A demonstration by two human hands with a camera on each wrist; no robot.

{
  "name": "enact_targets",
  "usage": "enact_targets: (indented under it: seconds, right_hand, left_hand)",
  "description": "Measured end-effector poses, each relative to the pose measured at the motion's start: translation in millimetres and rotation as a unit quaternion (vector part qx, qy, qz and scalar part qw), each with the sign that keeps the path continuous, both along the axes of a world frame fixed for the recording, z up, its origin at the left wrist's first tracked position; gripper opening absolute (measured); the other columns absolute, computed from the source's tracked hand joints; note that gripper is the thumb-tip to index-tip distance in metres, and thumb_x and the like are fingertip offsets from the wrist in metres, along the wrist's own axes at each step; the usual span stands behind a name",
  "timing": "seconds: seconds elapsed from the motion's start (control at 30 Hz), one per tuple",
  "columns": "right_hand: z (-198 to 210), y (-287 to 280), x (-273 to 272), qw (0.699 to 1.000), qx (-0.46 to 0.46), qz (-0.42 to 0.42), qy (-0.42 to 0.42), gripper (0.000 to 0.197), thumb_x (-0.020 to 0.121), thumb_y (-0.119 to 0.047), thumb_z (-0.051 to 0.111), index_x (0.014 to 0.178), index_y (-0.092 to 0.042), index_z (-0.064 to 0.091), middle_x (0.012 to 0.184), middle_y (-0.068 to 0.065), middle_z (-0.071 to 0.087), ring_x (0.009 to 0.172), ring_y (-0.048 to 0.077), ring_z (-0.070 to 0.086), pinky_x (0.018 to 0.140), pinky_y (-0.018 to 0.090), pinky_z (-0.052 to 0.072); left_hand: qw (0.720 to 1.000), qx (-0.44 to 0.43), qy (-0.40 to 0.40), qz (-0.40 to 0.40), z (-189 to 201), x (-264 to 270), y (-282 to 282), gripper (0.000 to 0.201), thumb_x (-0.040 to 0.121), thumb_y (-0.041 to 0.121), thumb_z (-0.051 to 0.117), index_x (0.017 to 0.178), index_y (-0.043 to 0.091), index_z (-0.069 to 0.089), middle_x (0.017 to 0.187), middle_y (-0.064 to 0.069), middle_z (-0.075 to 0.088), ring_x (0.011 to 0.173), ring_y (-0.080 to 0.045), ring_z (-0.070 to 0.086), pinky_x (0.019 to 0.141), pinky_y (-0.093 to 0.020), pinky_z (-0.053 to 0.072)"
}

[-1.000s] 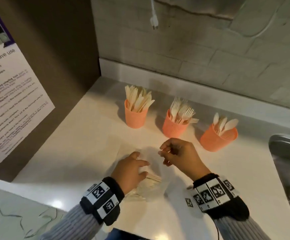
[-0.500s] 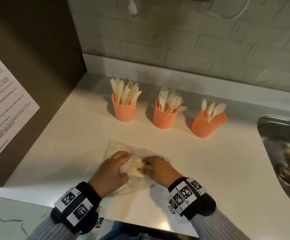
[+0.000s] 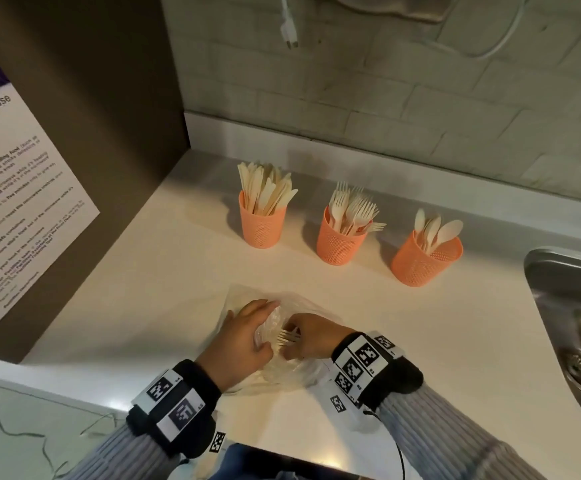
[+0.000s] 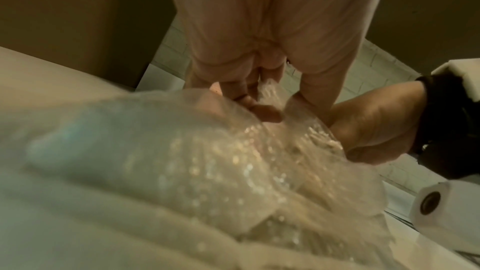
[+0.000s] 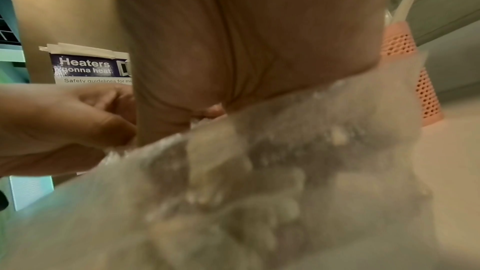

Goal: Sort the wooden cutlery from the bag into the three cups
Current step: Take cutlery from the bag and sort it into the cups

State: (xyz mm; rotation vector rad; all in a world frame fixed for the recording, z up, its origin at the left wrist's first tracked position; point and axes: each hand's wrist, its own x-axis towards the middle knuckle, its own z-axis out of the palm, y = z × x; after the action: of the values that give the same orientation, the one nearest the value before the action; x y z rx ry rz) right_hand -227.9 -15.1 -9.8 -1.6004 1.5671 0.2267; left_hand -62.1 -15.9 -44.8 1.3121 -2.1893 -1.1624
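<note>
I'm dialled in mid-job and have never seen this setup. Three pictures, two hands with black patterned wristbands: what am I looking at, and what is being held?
No machine: a person wears one head camera and one on each wrist. The head view looks down on a counter with three orange cups: knives, forks and spoons. Nearer lies a clear plastic bag. The left hand holds the bag; the right hand pinches a wooden fork at its mouth. The blurry close-ups are the wrist views, each looking along its own fingers at the bag.

left hand [image 4: 249, 34] gripping bag [image 4: 182, 161], right hand [image 4: 374, 122] beside
</note>
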Motion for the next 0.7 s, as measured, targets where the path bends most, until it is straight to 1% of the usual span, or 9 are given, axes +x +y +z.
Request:
enact_targets:
  seconds: [0.1,0.17,0.23,0.3,0.4,0.47,0.57,0.63,0.7]
  right_hand:
    - [8,-5,0,1.0,0.004,0.003,-0.008,0.043,0.082,-0.027,0.061,0.119,-0.005,0.054,0.117,0.012,0.063,0.101,0.023,0.059,0.094,0.038,0.047]
    - [11,-7,1,1.0,0.021,0.012,-0.017,0.038,0.084,-0.026,0.057,0.113,-0.001,0.055,0.11,0.015,0.064,0.091,0.024,0.058,0.082,0.033,0.047]
    - [11,-9,2,0.999,0.037,0.021,-0.016,0.021,0.085,-0.025,0.054,0.086,-0.005,0.057,0.084,0.011,0.061,0.079,0.025,0.055,0.065,0.03,0.044]
    - [11,-13,2,0.998,0.058,0.025,-0.017,0.022,0.083,-0.025,0.055,0.066,-0.012,0.047,0.065,0.004,0.05,0.065,0.022,0.049,0.055,0.026,0.037]
    - [14,-21,0,0.995,0.09,0.036,-0.009,0.022,0.081,-0.027,0.063,0.075,-0.012,0.048,0.064,0.002,0.048,0.055,0.015,0.047,0.052,0.024,0.039]
    - [16,-24,1,0.994,0.096,0.054,0.009,0.027,0.079,-0.029,0.065,0.069,-0.011,0.049,0.058,0.002,0.05,0.051,0.015,0.045,0.05,0.025,0.037]
    - [19,-27,3,0.993,0.087,0.076,0.032,0.032,0.08,-0.031,0.061,0.06,-0.013,0.045,0.044,0.001,0.048,0.046,0.016,0.039,0.048,0.026,0.031]
    - [23,-28,1,0.993,0.082,0.079,0.029,0.028,0.084,-0.027,0.058,0.063,-0.014,0.044,0.048,0.001,0.048,0.045,0.014,0.041,0.048,0.024,0.03]
    - [28,-31,-6,0.994,0.077,0.08,0.02,0.02,0.087,-0.025,0.056,0.074,-0.01,0.052,0.05,-0.002,0.051,0.045,0.008,0.046,0.048,0.022,0.03]
  left_hand:
    - [1.0,-0.001,0.011,-0.002,2,-2,-2,0.071,0.067,0.035,0.046,0.136,0.029,0.033,0.132,0.019,0.032,0.127,-0.007,0.035,0.113,-0.051,0.019]
    - [0.999,0.006,0.031,-0.005,3,-4,-3,0.076,0.063,0.044,0.045,0.137,0.028,0.032,0.131,0.019,0.031,0.124,0.0,0.031,0.116,-0.048,0.015]
    - [0.999,0.017,0.046,-0.01,4,-4,-4,0.081,0.059,0.05,0.042,0.137,0.029,0.032,0.132,0.019,0.031,0.124,0.004,0.028,0.117,-0.046,0.013]
    - [0.998,0.017,0.056,-0.015,4,-4,-5,0.08,0.06,0.05,0.043,0.136,0.03,0.031,0.132,0.018,0.032,0.122,0.009,0.026,0.116,-0.046,0.016]
    - [0.998,0.016,0.054,-0.023,5,-4,-7,0.08,0.059,0.049,0.044,0.136,0.031,0.03,0.132,0.017,0.032,0.123,0.006,0.028,0.115,-0.046,0.02]
    - [0.998,0.012,0.052,-0.025,6,-5,-8,0.082,0.059,0.049,0.043,0.137,0.028,0.03,0.132,0.017,0.031,0.124,0.003,0.028,0.116,-0.045,0.019]
    - [0.998,-0.006,0.05,-0.024,9,-7,-10,0.082,0.058,0.049,0.042,0.137,0.027,0.03,0.133,0.017,0.031,0.125,0.007,0.024,0.119,-0.04,0.009]
    - [0.998,-0.021,0.045,-0.025,12,-8,-12,0.08,0.059,0.048,0.041,0.137,0.03,0.028,0.134,0.018,0.03,0.124,0.011,0.022,0.117,-0.031,0.002]
    - [0.998,-0.039,0.035,-0.03,16,-10,-13,0.076,0.064,0.041,0.045,0.137,0.03,0.027,0.134,0.018,0.03,0.125,0.009,0.023,0.113,-0.024,-0.001]
